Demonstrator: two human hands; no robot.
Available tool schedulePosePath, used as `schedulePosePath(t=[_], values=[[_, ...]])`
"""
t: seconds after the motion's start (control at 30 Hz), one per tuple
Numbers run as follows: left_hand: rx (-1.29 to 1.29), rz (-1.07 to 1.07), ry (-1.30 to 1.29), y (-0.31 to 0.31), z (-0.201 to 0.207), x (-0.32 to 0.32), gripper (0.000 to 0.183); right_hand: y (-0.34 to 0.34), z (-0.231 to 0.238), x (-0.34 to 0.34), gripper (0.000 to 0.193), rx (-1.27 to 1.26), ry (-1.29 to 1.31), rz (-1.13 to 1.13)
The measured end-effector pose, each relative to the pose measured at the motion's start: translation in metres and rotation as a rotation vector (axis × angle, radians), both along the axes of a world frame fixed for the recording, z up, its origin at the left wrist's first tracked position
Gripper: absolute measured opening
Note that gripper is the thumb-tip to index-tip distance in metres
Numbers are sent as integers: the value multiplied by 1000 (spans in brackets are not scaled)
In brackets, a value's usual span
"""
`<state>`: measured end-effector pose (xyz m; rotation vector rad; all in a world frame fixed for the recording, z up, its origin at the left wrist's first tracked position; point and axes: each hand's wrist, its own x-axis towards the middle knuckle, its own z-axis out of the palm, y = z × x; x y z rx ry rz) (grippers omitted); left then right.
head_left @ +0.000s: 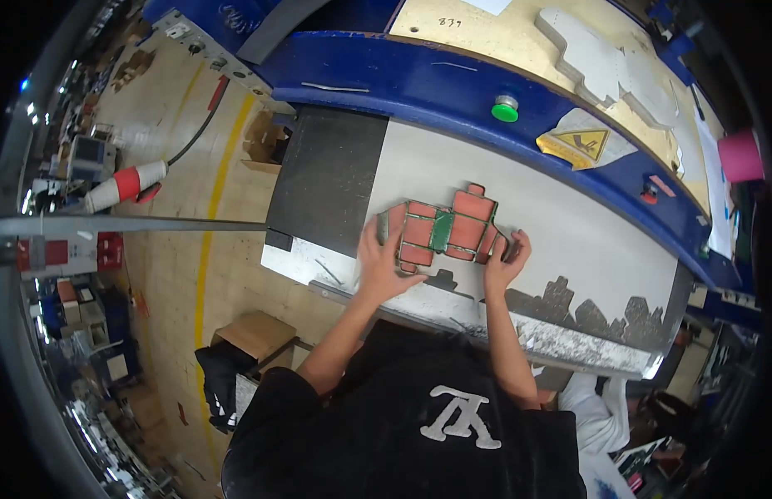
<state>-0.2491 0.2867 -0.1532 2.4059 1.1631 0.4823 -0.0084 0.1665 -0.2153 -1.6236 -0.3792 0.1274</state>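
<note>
A cutting die lies on a pale sheet, between my two hands. It has dark metal edges, red panels and a green middle strip, and its outline is stepped like an unfolded box. My left hand grips the die's left end, fingers along the far side and thumb stretched toward the near edge. At the right end, my right hand holds the die's narrow tip between thumb and curled fingers. Dark stepped gaps run along the sheet's near edge, showing the dark board beneath.
A blue machine beam with a green button and a yellow warning label crosses beyond the sheet. Pale cut-out pieces lie on top of it. A metal bar reaches in from the left. Cardboard boxes stand at lower left.
</note>
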Motion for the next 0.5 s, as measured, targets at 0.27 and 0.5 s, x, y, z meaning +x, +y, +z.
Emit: schedulePosePath(t=[0.27,0.5], values=[[-223,-139,-138,38,-35,-43,159,-30,4,-42,59,-463,-317,266],[-257,-95,-242,11,-50,-69,157,-29,-5,-49,57,-372,-414,241]])
